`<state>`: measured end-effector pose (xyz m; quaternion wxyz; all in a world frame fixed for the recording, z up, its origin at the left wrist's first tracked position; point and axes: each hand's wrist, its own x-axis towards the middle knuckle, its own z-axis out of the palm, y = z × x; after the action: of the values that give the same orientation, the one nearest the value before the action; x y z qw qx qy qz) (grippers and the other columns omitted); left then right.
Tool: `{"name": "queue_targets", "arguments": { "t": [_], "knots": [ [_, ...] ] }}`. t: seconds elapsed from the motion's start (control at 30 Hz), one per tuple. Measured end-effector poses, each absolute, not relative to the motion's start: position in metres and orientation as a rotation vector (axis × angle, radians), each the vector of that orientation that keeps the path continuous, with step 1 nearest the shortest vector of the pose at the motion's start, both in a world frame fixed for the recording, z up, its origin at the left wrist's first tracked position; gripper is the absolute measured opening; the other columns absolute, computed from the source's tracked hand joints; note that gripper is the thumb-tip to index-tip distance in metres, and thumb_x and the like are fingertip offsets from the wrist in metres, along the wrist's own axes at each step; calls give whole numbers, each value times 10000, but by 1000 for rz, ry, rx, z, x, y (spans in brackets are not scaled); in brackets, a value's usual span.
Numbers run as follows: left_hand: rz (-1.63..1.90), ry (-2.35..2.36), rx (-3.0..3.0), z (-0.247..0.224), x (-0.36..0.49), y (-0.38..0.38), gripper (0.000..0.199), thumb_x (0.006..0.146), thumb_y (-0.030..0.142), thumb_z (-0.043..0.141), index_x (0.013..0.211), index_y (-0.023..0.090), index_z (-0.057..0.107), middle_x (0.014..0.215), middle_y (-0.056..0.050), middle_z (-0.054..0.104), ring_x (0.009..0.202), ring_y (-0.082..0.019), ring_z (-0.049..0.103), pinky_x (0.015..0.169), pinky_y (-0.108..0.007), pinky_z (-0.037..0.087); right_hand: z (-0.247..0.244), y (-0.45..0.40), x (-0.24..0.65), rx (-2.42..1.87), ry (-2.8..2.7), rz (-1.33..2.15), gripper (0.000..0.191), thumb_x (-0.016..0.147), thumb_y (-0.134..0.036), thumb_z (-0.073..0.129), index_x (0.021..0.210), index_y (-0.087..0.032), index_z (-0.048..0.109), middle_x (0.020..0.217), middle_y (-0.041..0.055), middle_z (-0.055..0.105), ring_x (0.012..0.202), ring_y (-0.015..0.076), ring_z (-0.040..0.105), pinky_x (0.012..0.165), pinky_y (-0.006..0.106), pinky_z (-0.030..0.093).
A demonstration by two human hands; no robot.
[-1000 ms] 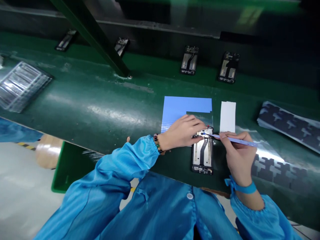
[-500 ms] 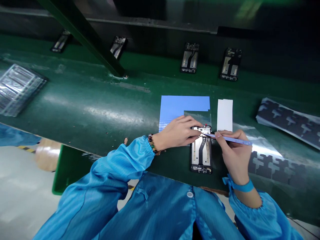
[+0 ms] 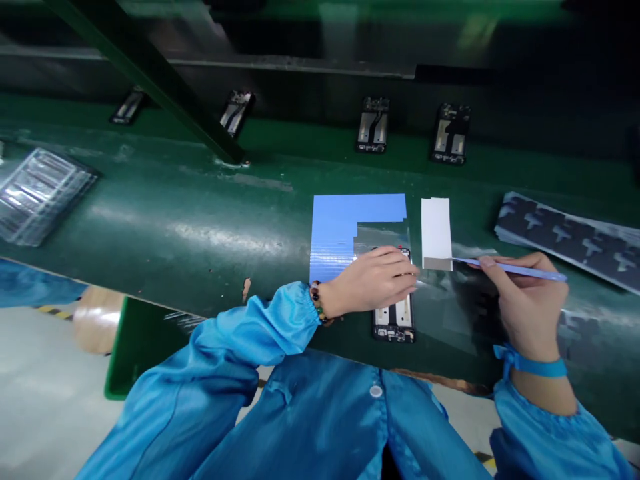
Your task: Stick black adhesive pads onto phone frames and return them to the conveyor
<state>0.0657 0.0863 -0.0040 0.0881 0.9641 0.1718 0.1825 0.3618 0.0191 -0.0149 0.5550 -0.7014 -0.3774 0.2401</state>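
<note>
A phone frame [image 3: 394, 333] with silver plates and a dark ribbon lies on the green bench near its front edge. Over its upper part is my left hand [image 3: 373, 281], fingers curled together; what they grip, if anything, is hidden. Off to the right, my right hand [image 3: 527, 300] is closed on a thin purple tool [image 3: 520, 269]. The tool's tip points left, at the lower right edge of a white strip sheet [image 3: 436, 230] with a grey band along its bottom. A blue sheet [image 3: 333, 230] lies beyond my left hand, its lower right part cut by a clear film.
Several more phone frames [image 3: 373, 125] lie along the back of the bench [image 3: 270, 233]. A green post [image 3: 165, 87] rises at the left. Clear trays [image 3: 43, 193] are stacked at far left, dark die-cut sheets [image 3: 565, 233] at right. A green bin [image 3: 145, 347] stands below the front edge.
My right hand has moved right with the tool, away from the phone frame to the white sheet. My left hand has shifted down over the frame's upper part. The camera view has shifted slightly.
</note>
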Motion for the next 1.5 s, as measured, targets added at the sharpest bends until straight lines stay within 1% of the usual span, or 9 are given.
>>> {"name": "queue_targets", "arguments": {
  "t": [0.1,0.17,0.23,0.33,0.5,0.83,1.07,1.2,1.5],
  "knots": [
    [487,475,2922,1,92,83,421,1207,433,497,1398,161,756,1490,-93,761,1368,-242,705,1186,-421,530,-19,20,363,-1621,-900,580,482,676,-452,1051,811,-250,634,855,51,813,839,257,825,871,447,674],
    [451,465,2953,4,108,84,497,1205,489,486,1434,122,731,1542,-125,726,1411,-266,679,1186,-426,515,-18,21,363,-1615,-900,578,469,692,-435,1043,812,-246,632,862,57,815,825,249,823,873,437,667],
    [423,460,2959,4,117,86,526,1209,504,461,1411,107,741,1534,-134,727,1404,-268,678,1191,-423,499,-17,21,363,-1617,-894,566,464,695,-429,1038,808,-243,628,862,60,815,818,246,820,883,440,663],
    [420,466,2946,3,122,89,531,1217,504,427,1373,123,762,1510,-121,745,1350,-253,698,1180,-417,491,-16,21,364,-1624,-902,562,443,701,-418,1021,797,-245,626,851,49,802,834,246,812,885,445,661],
    [445,477,2945,-2,118,89,508,1206,514,464,1384,141,760,1535,-105,734,1361,-258,685,1170,-415,490,-18,20,368,-1616,-930,582,403,719,-377,999,797,-249,625,854,35,796,885,236,807,933,440,647],
    [438,452,2974,1,118,89,460,1209,476,468,1378,152,748,1536,-97,727,1361,-250,682,1258,-456,443,-16,19,369,-1622,-934,607,417,739,-405,1010,817,-251,631,878,44,806,872,234,807,861,405,639],
    [413,458,2956,3,117,89,420,1191,469,521,1377,168,748,1538,-103,720,1375,-252,678,1267,-460,446,-15,19,370,-1623,-947,650,429,740,-419,1029,815,-241,645,891,45,802,897,228,803,847,382,621],
    [408,451,2946,2,118,89,406,1187,463,529,1383,184,749,1549,-102,713,1391,-261,671,1277,-471,440,-15,18,371,-1628,-945,651,470,731,-478,1038,817,-248,637,891,44,803,886,239,804,826,389,627],
    [416,449,2944,2,117,89,420,1196,460,501,1380,178,751,1558,-102,711,1392,-261,668,1282,-481,443,-14,19,369,-1622,-925,650,474,728,-464,1028,817,-243,618,892,48,804,888,230,811,897,416,650]
  ]
}}
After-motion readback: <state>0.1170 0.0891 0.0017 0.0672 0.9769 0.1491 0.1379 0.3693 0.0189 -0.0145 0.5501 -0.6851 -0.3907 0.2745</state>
